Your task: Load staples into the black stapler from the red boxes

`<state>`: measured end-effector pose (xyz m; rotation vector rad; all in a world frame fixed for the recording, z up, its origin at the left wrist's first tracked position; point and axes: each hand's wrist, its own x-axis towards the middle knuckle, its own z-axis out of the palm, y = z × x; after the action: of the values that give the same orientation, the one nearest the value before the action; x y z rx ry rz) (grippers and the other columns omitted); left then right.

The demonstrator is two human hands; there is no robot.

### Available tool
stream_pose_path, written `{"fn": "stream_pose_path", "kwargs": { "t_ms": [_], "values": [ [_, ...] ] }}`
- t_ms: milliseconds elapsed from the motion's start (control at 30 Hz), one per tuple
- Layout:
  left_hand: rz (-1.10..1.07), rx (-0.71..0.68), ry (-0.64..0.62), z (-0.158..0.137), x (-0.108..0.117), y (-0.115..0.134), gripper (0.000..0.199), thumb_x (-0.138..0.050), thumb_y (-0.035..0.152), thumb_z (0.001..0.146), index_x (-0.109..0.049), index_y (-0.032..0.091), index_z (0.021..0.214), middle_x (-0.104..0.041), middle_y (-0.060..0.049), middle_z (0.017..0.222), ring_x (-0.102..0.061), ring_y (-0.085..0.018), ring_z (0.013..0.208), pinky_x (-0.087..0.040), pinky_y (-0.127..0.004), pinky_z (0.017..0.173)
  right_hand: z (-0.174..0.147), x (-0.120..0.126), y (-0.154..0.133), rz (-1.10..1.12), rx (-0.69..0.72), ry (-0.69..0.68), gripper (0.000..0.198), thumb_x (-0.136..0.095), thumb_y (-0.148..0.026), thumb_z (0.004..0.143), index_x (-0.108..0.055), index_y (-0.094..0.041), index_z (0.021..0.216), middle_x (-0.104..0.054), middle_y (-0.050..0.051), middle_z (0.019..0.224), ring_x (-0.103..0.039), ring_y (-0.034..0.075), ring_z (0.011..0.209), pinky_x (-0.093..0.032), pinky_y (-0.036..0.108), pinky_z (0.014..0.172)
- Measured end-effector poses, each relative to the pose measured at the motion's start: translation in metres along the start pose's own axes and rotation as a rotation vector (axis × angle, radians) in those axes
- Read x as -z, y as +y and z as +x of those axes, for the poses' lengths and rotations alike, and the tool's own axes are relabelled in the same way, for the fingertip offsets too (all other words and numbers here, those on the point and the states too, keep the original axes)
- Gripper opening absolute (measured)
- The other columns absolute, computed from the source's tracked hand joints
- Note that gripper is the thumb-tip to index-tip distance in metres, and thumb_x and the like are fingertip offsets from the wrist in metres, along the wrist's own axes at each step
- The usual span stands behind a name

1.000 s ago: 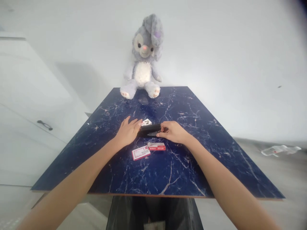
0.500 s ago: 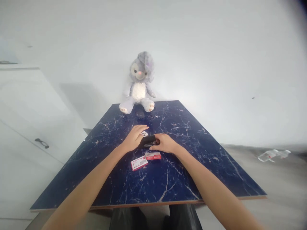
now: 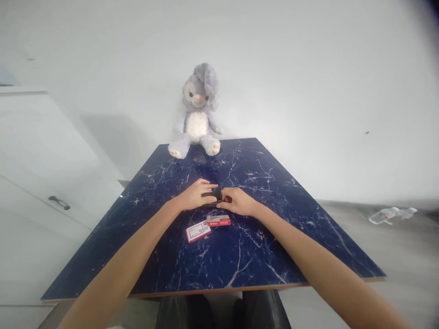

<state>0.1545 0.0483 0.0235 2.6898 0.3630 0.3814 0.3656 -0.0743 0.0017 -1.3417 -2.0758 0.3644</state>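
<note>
A small black stapler (image 3: 213, 204) with a bright metal strip lies lengthwise between my hands, near the middle of the dark blue marbled table (image 3: 240, 246). At its left end my left hand (image 3: 195, 195) holds it, the thumb along its top and the fingers reaching over the far side. My right hand (image 3: 238, 201) grips the right end between thumb and curled fingers. Much of the stapler is covered by both hands. Closer to me lie a red-and-white small box (image 3: 218, 221) and a flat white box with a red edge (image 3: 199, 231), touching or nearly so.
A grey plush toy (image 3: 198, 121) sits at the table's far edge against the wall. A white cabinet with a dark handle (image 3: 59, 202) stands at the left. Clear plastic bottles (image 3: 391, 215) lie on the floor at the right.
My left hand has shifted right, its thumb now over the stapler's top. A white piece seen behind the stapler is now mostly hidden. My right hand stays at the right end.
</note>
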Motion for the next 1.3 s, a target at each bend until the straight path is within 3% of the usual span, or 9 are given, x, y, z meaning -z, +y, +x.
{"fn": "stream_pose_path", "kwargs": {
  "t_ms": [200,400,500,633,733,833,1000,1067,1300],
  "values": [
    [0.065,-0.023,0.014,0.000,-0.002,-0.005,0.049,-0.057,0.054,0.092,-0.065,0.025,0.131,-0.062,-0.006,0.138,-0.042,-0.030,0.134,-0.039,-0.050,0.110,-0.001,-0.001,0.001,-0.022,0.043,0.011,0.027,-0.070,-0.032,0.087,-0.049,-0.019,0.076,-0.054,-0.002,0.074,-0.046,0.011,0.064,-0.032,0.024,0.062],
    [0.199,-0.122,0.196,-0.016,0.003,0.004,0.035,-0.062,0.047,0.090,-0.073,0.021,0.110,-0.070,-0.008,0.120,-0.056,-0.027,0.116,-0.043,-0.047,0.105,-0.006,0.003,0.001,-0.010,-0.003,0.007,0.023,-0.070,-0.036,0.088,-0.057,-0.018,0.080,-0.057,-0.003,0.073,-0.049,0.011,0.063,-0.034,0.023,0.061],
    [0.242,-0.109,0.210,-0.026,0.007,0.009,0.034,-0.064,0.048,0.088,-0.072,0.021,0.108,-0.070,-0.009,0.116,-0.058,-0.028,0.111,-0.045,-0.047,0.102,-0.009,0.005,0.003,-0.007,-0.021,0.026,0.017,-0.073,-0.032,0.086,-0.063,-0.019,0.085,-0.061,-0.002,0.075,-0.052,0.011,0.066,-0.036,0.024,0.064],
    [0.257,-0.016,0.182,-0.042,0.008,0.015,0.040,-0.055,0.044,0.094,-0.064,0.021,0.126,-0.064,-0.011,0.128,-0.053,-0.029,0.122,-0.042,-0.048,0.107,-0.011,0.003,0.003,0.003,-0.037,0.022,0.018,-0.076,-0.032,0.082,-0.065,-0.019,0.088,-0.062,-0.002,0.077,-0.053,0.011,0.067,-0.038,0.023,0.065],
    [0.280,0.114,0.151,-0.054,0.004,0.015,0.057,-0.051,0.046,0.096,-0.045,0.021,0.147,-0.050,-0.014,0.147,-0.042,-0.032,0.135,-0.037,-0.053,0.110,-0.010,0.000,0.000,-0.023,-0.037,0.037,0.020,-0.077,-0.033,0.081,-0.063,-0.018,0.084,-0.061,-0.001,0.077,-0.052,0.011,0.067,-0.037,0.024,0.064],
    [0.315,0.166,0.160,-0.058,-0.001,0.018,0.068,-0.051,0.048,0.096,-0.031,0.020,0.155,-0.043,-0.016,0.153,-0.037,-0.034,0.139,-0.036,-0.056,0.111,-0.009,-0.001,-0.002,-0.020,-0.029,0.057,0.021,-0.077,-0.033,0.082,-0.063,-0.018,0.084,-0.059,-0.001,0.080,-0.051,0.011,0.068,-0.037,0.024,0.065],
    [0.314,-0.010,0.197,-0.041,-0.009,0.041,0.051,-0.051,0.034,0.097,-0.043,0.024,0.147,-0.052,-0.009,0.146,-0.046,-0.027,0.133,-0.036,-0.049,0.114,-0.008,-0.001,0.000,-0.033,-0.040,0.062,0.025,-0.079,-0.035,0.078,-0.061,-0.018,0.081,-0.056,-0.002,0.077,-0.049,0.011,0.066,-0.036,0.024,0.064],
    [0.297,0.010,0.179,-0.034,-0.013,0.052,0.048,-0.049,0.031,0.098,-0.045,0.025,0.146,-0.056,-0.008,0.142,-0.051,-0.026,0.128,-0.041,-0.046,0.108,-0.008,0.003,0.001,-0.020,-0.050,0.039,0.026,-0.080,-0.034,0.076,-0.062,-0.018,0.085,-0.058,-0.002,0.078,-0.050,0.012,0.067,-0.037,0.025,0.064],
    [0.431,0.017,0.082,-0.025,-0.018,0.060,0.041,-0.047,0.024,0.098,-0.056,0.024,0.138,-0.062,-0.008,0.133,-0.055,-0.027,0.120,-0.043,-0.046,0.098,-0.011,0.017,0.005,0.145,-0.129,-0.048,0.054,-0.080,-0.026,0.071,-0.061,-0.022,0.121,-0.068,0.003,0.103,-0.059,0.014,0.077,-0.046,0.026,0.071]
  ]
}}
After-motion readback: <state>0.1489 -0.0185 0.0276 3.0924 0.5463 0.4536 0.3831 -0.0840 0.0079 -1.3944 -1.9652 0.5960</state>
